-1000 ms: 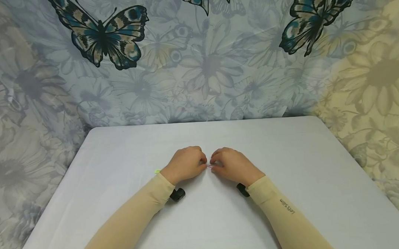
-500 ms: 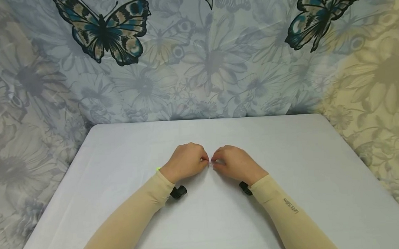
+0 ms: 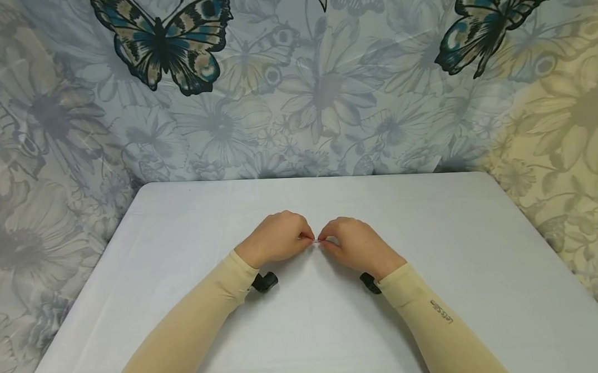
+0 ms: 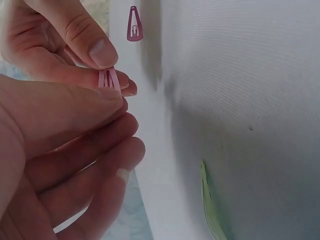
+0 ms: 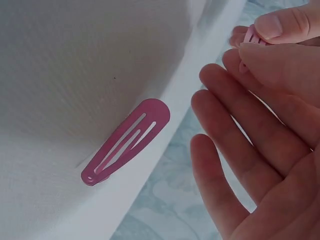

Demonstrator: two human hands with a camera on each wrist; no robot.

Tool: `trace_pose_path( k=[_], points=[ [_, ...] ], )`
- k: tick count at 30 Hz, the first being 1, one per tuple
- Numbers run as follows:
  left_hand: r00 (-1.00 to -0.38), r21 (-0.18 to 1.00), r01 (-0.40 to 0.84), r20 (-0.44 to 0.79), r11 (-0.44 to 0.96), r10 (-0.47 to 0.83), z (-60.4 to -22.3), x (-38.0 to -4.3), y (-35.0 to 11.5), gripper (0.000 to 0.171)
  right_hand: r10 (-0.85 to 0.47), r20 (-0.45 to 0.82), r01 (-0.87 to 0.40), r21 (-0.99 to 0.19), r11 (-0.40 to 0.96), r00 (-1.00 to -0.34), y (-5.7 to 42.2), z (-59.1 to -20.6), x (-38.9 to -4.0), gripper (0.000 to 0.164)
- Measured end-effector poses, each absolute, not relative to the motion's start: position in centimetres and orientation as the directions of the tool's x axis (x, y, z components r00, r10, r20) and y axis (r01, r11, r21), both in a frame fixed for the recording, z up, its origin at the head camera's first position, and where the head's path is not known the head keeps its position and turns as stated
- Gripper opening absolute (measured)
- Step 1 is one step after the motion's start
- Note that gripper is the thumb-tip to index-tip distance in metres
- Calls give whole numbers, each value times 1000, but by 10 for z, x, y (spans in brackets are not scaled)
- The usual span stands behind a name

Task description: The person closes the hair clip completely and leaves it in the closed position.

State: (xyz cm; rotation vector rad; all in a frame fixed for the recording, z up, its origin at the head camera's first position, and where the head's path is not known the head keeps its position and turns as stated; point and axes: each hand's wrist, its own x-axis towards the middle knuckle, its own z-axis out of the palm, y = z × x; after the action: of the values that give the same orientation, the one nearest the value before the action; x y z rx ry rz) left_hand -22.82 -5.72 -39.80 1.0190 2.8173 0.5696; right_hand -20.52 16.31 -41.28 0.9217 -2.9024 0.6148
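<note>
A light pink snap hair clip (image 4: 108, 78) is stretched between both hands just above the white table. My left hand (image 3: 280, 237) pinches one end between thumb and forefinger. Thumb and fingertips of my right hand (image 3: 358, 244) pinch the other end, so the fingertips of both hands nearly meet. The fingers cover much of this clip; its slots show in both wrist views. A darker pink snap hair clip (image 5: 125, 142) lies on the table, large in the right wrist view, and is hidden by the right hand in the head view.
A thin green layered edge (image 4: 210, 202) stands out on the table in the left wrist view. The white table (image 3: 305, 331) ends at a flowered, butterfly-printed cloth (image 3: 326, 113) behind and at the sides. Dark wrist cameras (image 3: 265, 282) sit under the sleeves.
Both hands have come slightly closer together around the light pink hair clip. The green item by the left wrist has passed out of sight in the head view, which has shifted a little.
</note>
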Motion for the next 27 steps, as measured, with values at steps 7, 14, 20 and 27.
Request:
trace_pose_path(
  k=[7, 14, 20, 27],
  points=[
    [-751, 355, 624, 28, 696, 660, -396, -227, -56, 14, -562, 163, -580, -347, 737, -811, 163, -411, -205, 11],
    [-729, 360, 643, 15, 676, 685, -396, -227, -58, 12, -567, 162, -585, -344, 735, -808, 161, -412, -204, 10],
    [-725, 371, 642, 8, 671, 689, -396, -227, -61, 13, -560, 176, -584, -335, 739, -809, 159, -414, -201, 9],
    [-708, 372, 663, 26, 650, 706, -394, -227, -62, 14, -573, 197, -605, -315, 731, -796, 159, -414, -202, 9]
  ],
)
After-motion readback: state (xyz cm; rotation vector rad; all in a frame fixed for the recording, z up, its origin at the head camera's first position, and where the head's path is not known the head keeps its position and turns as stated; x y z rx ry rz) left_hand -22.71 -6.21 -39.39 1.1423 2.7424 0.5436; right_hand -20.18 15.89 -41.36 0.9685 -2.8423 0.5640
